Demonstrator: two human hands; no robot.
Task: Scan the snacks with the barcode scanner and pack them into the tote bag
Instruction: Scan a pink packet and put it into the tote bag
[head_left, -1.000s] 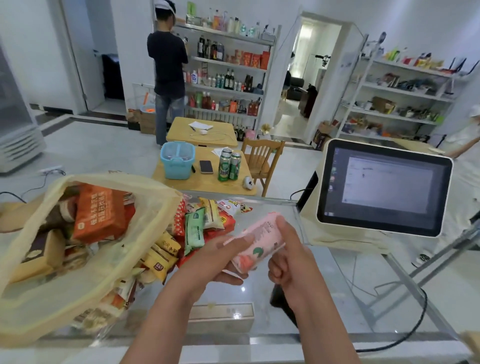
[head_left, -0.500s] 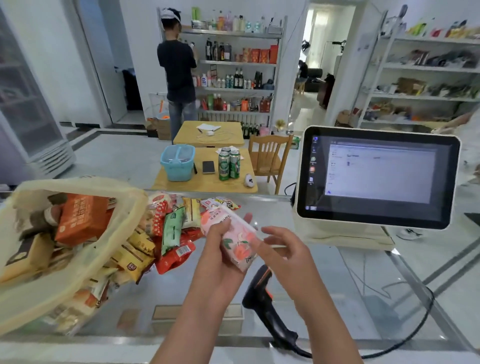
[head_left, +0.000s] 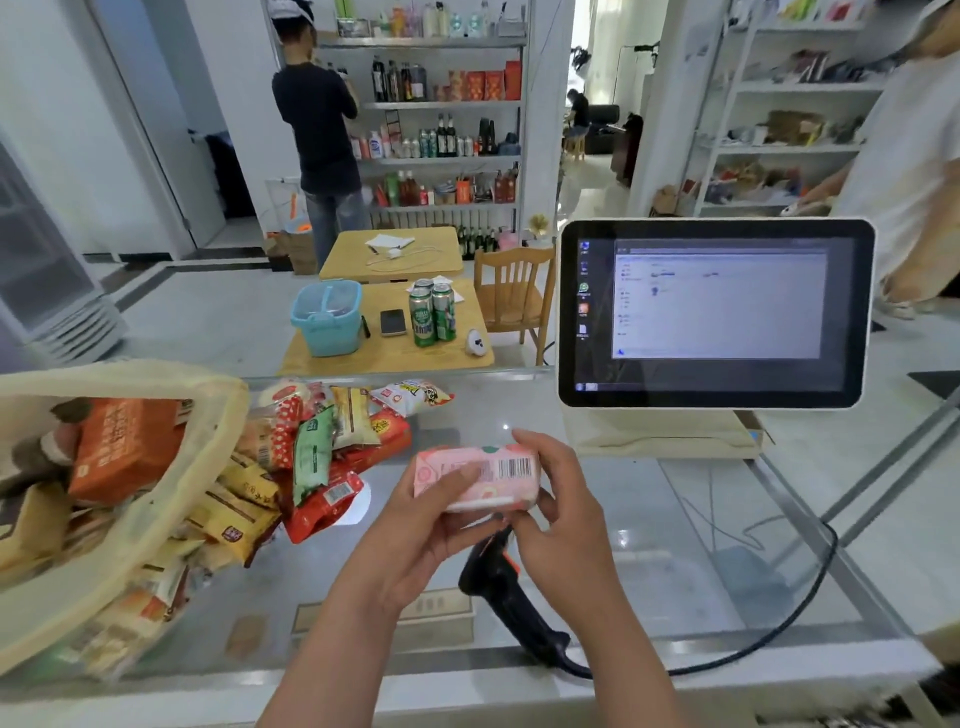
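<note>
Closest in, both hands are up over the glass desk with one item between them. The left hand curls round the left end of the pink snack pack, thumb laid across its face. The right hand pinches the right end, fingers wrapped over the top edge. The pack is held level, barcode facing up at the camera.

Directly beneath the hands, the black barcode scanner lies on the desk, its head hidden behind the hands, handle pointing to the near edge. Its cable loops off to the right.

On the left, the cream tote bag lies tipped on its side, mouth open, an orange box and other packets inside. Just beside its rim, a pile of loose snacks sits on the desk: green, red and yellow wrappers heaped together.

Further back on the right, a lit screen stands on a white base. Beyond the desk there's a yellow table with a blue basket and green cans. A person stands at the far shelves.
</note>
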